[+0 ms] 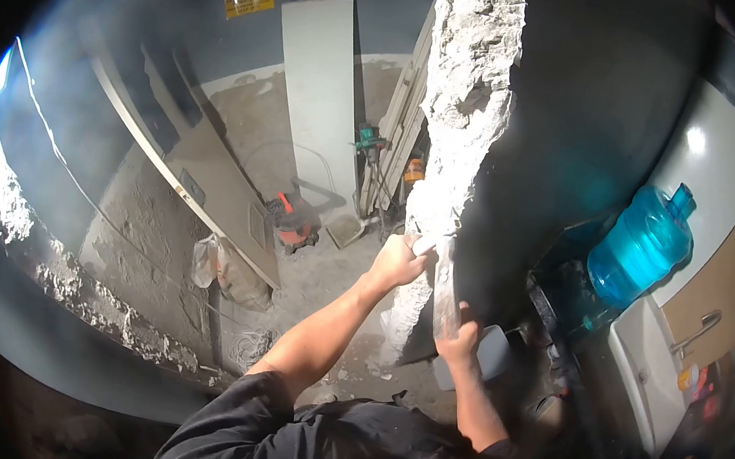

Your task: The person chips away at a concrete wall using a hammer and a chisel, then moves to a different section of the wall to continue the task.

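A rough, broken wall edge [458, 163] with whitish plaster and pits rises in front of me. My left hand [395, 263] is closed at its left side, around a small white end [423, 245] right against the plaster. A long, pale, dusty flat piece [447, 295] runs down from there along the right side of the edge. My right hand [461, 340] is closed around its lower end, thumb up. I cannot tell whether the white end and the flat piece are one tool.
Left, a door [221, 189] stands by a sack [239, 279]. Behind are a leaning panel [318, 101], a green power mixer [371, 141] and a dark bucket [293, 222]. Right are a blue water jug [640, 247] and a white sink [646, 371]. Rubble litters the floor.
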### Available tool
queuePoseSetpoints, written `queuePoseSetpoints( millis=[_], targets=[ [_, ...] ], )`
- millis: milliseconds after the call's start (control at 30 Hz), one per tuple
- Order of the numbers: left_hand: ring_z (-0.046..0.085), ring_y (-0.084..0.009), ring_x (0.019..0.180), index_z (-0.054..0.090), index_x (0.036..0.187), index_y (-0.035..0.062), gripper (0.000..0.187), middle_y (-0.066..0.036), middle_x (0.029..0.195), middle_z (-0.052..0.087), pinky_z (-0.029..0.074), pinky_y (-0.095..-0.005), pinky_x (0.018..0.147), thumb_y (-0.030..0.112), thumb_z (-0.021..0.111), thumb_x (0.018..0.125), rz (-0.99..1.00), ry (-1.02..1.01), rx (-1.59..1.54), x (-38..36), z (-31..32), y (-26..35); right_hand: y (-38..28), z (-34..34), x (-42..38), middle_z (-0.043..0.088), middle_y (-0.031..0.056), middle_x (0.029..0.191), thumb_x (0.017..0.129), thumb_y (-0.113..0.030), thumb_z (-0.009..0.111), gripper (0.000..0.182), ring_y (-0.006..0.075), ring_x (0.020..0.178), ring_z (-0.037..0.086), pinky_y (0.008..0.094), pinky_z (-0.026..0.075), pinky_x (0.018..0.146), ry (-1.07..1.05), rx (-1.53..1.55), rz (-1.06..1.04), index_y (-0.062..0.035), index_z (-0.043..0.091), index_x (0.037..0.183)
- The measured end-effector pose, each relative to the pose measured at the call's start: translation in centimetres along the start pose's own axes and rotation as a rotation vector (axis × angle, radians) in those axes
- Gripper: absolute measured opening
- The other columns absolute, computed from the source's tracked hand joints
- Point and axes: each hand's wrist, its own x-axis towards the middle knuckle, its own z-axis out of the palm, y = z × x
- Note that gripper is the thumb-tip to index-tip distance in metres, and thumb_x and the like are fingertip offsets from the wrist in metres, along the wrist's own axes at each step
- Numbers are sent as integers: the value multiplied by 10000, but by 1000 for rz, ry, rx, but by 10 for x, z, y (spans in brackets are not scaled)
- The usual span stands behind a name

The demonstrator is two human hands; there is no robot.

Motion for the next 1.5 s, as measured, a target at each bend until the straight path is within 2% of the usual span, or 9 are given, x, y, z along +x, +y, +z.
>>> queuePoseSetpoints(
  millis=[200,267,467,667,933,1000,1267,1333,1500],
  targets=[
    [680,-431,876,694,1027,6,293,-276,887,681,550,-430,811,96,595,766,33,-35,53,6,-2,1,-36,-3,-6,524,132,628,847,6,677,251,367,539,555,429,412,480,125,-94,-126,-66,469,726],
    [680,-431,868,699,1014,15,286,-269,866,682,553,-433,798,106,593,765,58,-9,76,5,-3,0,72,31,-58,544,138,632,852,-27,699,236,373,521,555,432,420,481,-80,6,226,-85,497,747],
    [675,-435,847,695,959,-18,282,-276,843,673,556,-462,782,201,651,787,147,34,132,13,1,-19,-5,13,-10,522,125,605,852,-46,629,219,337,498,545,430,427,458,22,-135,-336,-79,491,685],
    [679,-436,841,688,990,-17,305,-265,864,686,560,-462,805,192,660,769,87,-17,133,10,-2,-13,24,11,-4,634,202,735,899,-236,701,242,451,768,655,481,490,579,-169,-144,201,-55,558,825],
    [682,-426,864,692,1008,15,273,-258,872,692,557,-465,812,154,661,774,2,-10,173,7,-2,-4,11,11,-13,419,80,595,1029,-341,476,428,251,494,457,334,409,501,89,-59,-5,-44,428,726],
    [679,-427,864,692,974,2,252,-262,858,686,553,-467,806,149,649,774,24,-21,143,4,0,-7,6,7,1,600,170,668,909,-288,675,285,378,646,660,422,472,560,-28,-127,332,-39,571,817],
    [679,-431,855,698,960,5,246,-267,834,681,549,-468,802,140,627,767,12,3,201,9,-11,-6,3,5,-2,611,93,668,905,-55,606,151,263,558,613,365,539,599,241,70,-350,-92,543,773],
    [680,-428,849,705,961,14,242,-261,820,682,548,-469,797,135,624,768,-10,-24,182,11,-10,-2,104,37,-36,531,142,639,855,-116,656,164,357,582,585,429,484,570,-169,202,418,-60,524,774],
    [690,-396,763,690,912,18,176,-246,812,676,542,-436,715,136,638,792,70,26,151,11,-11,-7,-5,7,-11,557,107,638,873,-102,655,172,359,574,600,424,452,517,49,19,-59,-84,545,742]
  ],
)
